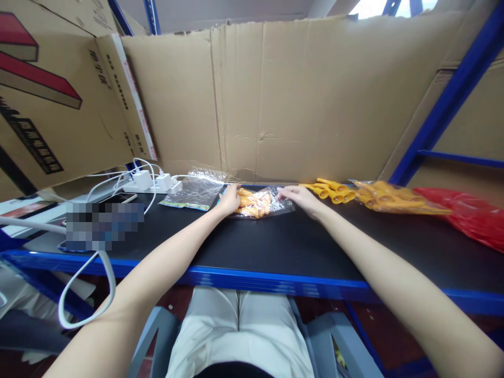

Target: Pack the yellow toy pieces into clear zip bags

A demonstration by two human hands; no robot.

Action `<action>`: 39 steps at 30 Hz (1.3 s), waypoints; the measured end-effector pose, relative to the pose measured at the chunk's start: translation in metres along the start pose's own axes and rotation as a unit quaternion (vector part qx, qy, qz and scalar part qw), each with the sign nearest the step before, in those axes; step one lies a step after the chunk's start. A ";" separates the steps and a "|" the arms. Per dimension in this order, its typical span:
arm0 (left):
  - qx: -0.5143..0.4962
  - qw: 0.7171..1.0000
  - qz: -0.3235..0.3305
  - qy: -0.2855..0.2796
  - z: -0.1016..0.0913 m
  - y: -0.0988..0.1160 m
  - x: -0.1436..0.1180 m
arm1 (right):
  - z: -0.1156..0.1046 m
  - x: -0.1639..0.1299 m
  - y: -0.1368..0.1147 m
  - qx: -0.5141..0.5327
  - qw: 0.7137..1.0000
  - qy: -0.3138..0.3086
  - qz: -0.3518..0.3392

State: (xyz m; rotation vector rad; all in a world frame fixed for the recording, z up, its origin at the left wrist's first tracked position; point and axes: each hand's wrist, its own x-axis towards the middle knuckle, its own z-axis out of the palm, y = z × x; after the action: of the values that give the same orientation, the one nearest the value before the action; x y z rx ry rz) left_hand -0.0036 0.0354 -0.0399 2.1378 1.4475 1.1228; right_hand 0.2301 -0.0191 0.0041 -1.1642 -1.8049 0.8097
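Observation:
A clear plastic bag point(284, 206) with orange-yellow plastic pieces point(254, 202) inside lies on the black tabletop, straight ahead of me. My left hand point(230, 200) has its fingers closed on the bag's left end. At the opposite end, my right hand point(300, 198) pinches the bag's right edge, its fingertips bent in. Just left of my left hand lies a flat clear bag point(195, 191) with a coloured lower edge. To the right of my right hand, loose yellow pieces with flared, hollow ends point(333, 191) sit in a small pile.
Farther right lie a filled clear bag of yellow pieces point(389, 198) and a red plastic bag point(468, 212). White chargers point(142, 180) with cables and a phone with a blurred screen point(104, 223) occupy the left. Cardboard point(315, 105) walls the back; a blue rail point(275, 278) edges the front.

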 end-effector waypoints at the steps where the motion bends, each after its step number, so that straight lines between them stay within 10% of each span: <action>1: 0.013 1.000 -0.013 0.005 -0.001 0.001 0.000 | 0.000 -0.001 -0.001 -0.035 0.999 -0.016 -0.009; 5: 0.038 0.999 -0.037 0.000 -0.006 0.002 0.000 | 0.000 0.002 0.006 -0.152 0.988 -0.017 -0.028; 15: 0.082 0.996 -0.006 -0.031 -0.011 0.000 0.000 | -0.028 0.010 0.032 -0.431 0.876 0.216 0.032; 23: 0.052 0.998 -0.023 0.011 -0.023 0.009 0.003 | -0.017 0.012 0.040 -0.171 0.973 0.047 0.148; 39: -0.024 0.996 -0.082 -0.013 -0.011 -0.012 0.007 | 0.001 0.014 0.049 0.055 0.993 0.041 0.096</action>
State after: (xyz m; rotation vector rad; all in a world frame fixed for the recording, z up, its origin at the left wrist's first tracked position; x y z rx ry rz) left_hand -0.0182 0.0451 -0.0374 1.9538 1.5380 1.0546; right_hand 0.2456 0.0113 -0.0333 -1.2919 -1.5784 0.9463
